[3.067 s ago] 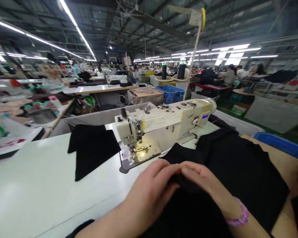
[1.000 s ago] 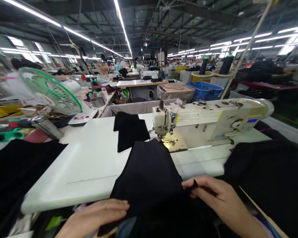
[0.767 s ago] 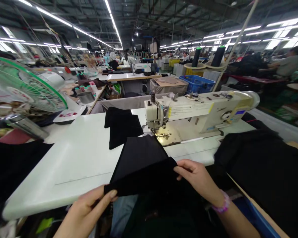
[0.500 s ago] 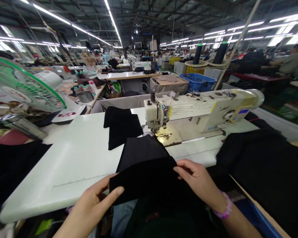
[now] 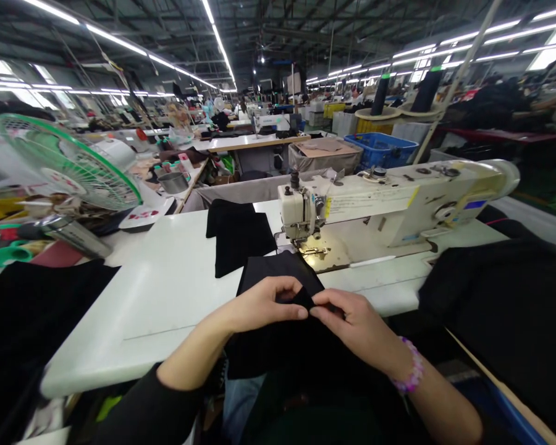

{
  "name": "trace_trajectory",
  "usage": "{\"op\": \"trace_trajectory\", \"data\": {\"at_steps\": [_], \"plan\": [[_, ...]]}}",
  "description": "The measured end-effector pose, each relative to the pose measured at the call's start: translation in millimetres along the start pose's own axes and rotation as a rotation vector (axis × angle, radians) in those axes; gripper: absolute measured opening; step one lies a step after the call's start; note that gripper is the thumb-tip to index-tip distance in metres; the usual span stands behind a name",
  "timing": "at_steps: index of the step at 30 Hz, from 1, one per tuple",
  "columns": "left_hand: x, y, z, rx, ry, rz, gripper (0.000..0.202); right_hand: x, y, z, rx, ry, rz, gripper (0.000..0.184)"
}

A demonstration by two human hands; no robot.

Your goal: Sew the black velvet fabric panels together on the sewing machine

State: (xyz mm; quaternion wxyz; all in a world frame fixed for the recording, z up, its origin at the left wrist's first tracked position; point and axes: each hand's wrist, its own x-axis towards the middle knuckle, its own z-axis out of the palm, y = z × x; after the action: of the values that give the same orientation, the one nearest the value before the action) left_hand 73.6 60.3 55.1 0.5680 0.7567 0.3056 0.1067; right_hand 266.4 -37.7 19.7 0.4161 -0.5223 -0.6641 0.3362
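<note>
A piece of black fabric (image 5: 278, 272) lies over the front edge of the white sewing table (image 5: 167, 290), just before the needle of a cream sewing machine (image 5: 380, 204). My left hand (image 5: 264, 303) pinches the fabric's edge with curled fingers. My right hand (image 5: 356, 321), with a pink bead bracelet on the wrist, pinches the same edge, its fingertips touching the left hand's. A second folded black piece (image 5: 238, 235) rests on the table left of the machine head.
A green-grilled fan (image 5: 69, 164) stands at the left. Black cloth piles lie at the left (image 5: 23, 309) and right (image 5: 500, 303). Two dark thread cones (image 5: 405, 93) stand behind the machine. A blue crate (image 5: 382, 148) and other workstations fill the background.
My hands held the fabric's two corners apart; now they have come together at the middle, pinching the edge. The view shifted slightly left.
</note>
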Motion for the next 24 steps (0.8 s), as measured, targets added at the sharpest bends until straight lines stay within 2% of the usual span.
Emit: {"op": "trace_trajectory", "data": {"at_steps": [1,4,5,7,10,14,17,21,24], "plan": [[2.5,-1.5,-0.9,-0.056,0.051,-0.007,0.021,-0.7,3.2,-0.3,0.048,0.005,0.045,0.021],[1.7,-3.0,-3.5,-0.211,0.286,-0.043,0.029,-2.0,15.3,1.8,0.185,0.044,0.188,0.065],[-0.3,-2.8,-4.6,-0.249,0.343,-0.052,0.031,-1.9,19.3,3.4,0.218,0.067,0.225,0.07],[-4.6,-2.1,-7.5,-0.294,0.425,-0.066,0.033,-0.8,25.8,7.1,0.277,0.122,0.268,0.06],[-9.3,-1.7,-12.0,-0.306,0.495,-0.079,0.034,2.1,29.9,10.7,0.322,0.196,0.241,0.04],[-13.9,-1.9,-15.8,-0.228,0.57,-0.07,0.034,5.0,28.3,9.8,0.226,0.227,0.187,0.02],[-19.4,-0.4,-17.3,-0.195,0.591,-0.061,0.031,5.3,30.1,9.7,0.143,0.239,0.187,0.021],[-25.7,3.5,-17.9,-0.186,0.588,-0.041,0.026,5.2,36.4,12.5,0.171,0.228,0.205,0.025],[-27.8,4.9,-16.4,-0.166,0.598,0.084,0.021,4.8,38.1,13.1,0.173,0.217,0.202,0.027]]}}
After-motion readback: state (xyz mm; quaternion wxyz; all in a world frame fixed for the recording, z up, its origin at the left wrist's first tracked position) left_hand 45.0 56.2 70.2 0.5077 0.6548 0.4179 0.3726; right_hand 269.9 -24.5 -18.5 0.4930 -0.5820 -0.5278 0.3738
